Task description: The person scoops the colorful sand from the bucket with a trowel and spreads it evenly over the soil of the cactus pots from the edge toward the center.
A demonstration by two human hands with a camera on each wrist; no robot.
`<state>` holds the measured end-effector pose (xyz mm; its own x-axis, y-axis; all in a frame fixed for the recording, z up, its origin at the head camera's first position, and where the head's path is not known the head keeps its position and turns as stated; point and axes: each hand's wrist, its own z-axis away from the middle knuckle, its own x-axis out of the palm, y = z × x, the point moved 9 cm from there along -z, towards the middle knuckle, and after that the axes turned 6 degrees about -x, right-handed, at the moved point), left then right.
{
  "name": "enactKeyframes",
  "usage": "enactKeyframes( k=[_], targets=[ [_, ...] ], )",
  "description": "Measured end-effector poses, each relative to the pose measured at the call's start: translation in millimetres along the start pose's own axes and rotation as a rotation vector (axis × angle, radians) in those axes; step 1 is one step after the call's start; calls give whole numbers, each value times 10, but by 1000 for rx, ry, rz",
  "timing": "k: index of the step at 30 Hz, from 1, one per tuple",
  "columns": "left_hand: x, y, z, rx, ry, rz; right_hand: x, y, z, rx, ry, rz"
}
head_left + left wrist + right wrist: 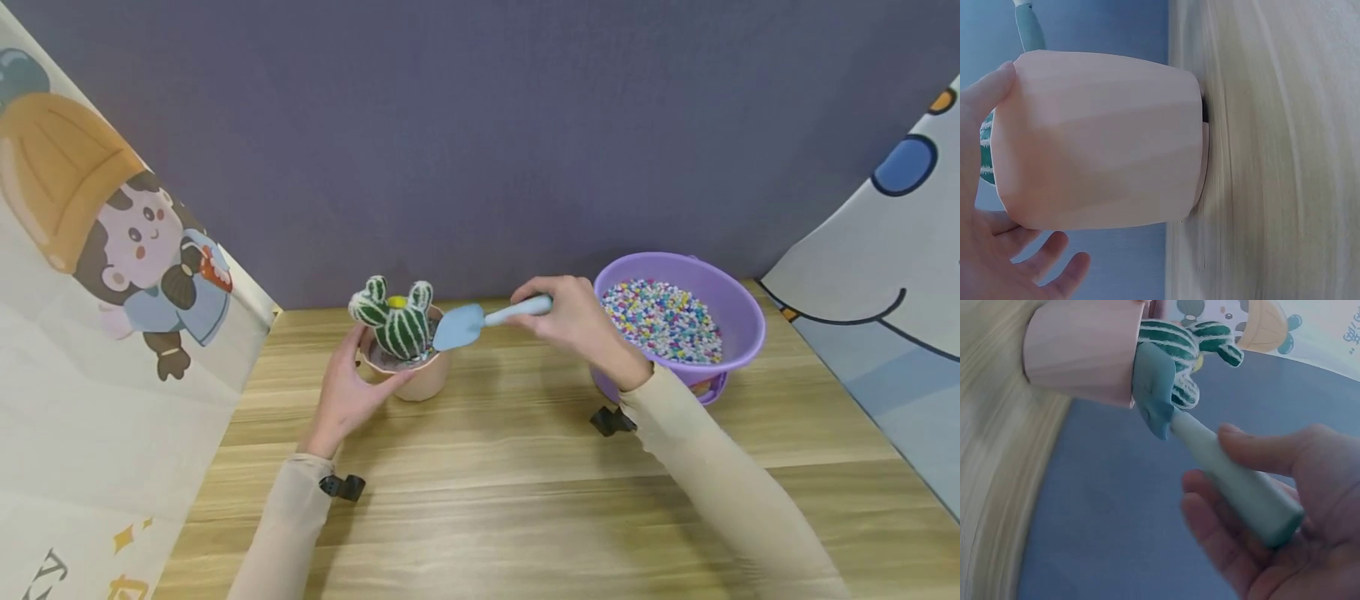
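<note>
Near the counter's back edge, toward its left corner, the left grip pinched the pink pot holding a cactus; the right grip pinched the blue trowel beside it; a purple bucket stood near the back right corner

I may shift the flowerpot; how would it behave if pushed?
The flowerpot would probably stay stiff: it shows no dent where the left hand grips it. Its smooth outside may be slippery. Pushed high up, it might tip, since it narrows downward.
</note>
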<state>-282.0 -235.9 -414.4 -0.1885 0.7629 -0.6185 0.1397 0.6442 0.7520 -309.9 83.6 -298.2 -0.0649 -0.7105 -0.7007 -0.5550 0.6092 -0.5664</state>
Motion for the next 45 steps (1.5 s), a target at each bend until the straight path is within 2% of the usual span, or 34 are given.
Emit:
enactKeyframes(
  k=[3, 6, 10, 15, 17, 19, 24, 27, 30, 35, 41, 45],
  targets=[
    [-13, 5, 4, -4, 9, 1, 70, 43, 4, 18, -138, 97],
    [-18, -2, 5, -12, 16, 4, 124, 69, 23, 4, -193, 133],
    [-12, -2, 11, -13, 29, 1, 71, 128, 59, 15, -133, 64],
    [-37, 16, 36, 2, 76, 2, -172, 209, 111, 24, -8, 13],
    [-81, 28, 56, 4, 129, 34, -279, 240, 143, 16, 30, 7],
    [-156, 53, 89, 25, 212, 93, -376, 273, 180, 10, 51, -5],
    [-390, 226, 232, 160, 452, 242, -615, 380, 288, 29, 78, -15],
    [-472, 352, 299, 222, 522, 278, -766, 458, 362, 62, 91, -28],
    [-501, 453, 328, 270, 538, 302, -901, 525, 426, 80, 92, -26],
    [-488, 614, 361, 341, 518, 332, -1064, 675, 531, 145, 74, -19],
    [-358, 814, 378, 421, 464, 376, -1255, 871, 654, 218, 100, 32],
    [-243, 945, 382, 461, 424, 365, -1366, 1017, 744, 278, 102, 28]
  ],
)
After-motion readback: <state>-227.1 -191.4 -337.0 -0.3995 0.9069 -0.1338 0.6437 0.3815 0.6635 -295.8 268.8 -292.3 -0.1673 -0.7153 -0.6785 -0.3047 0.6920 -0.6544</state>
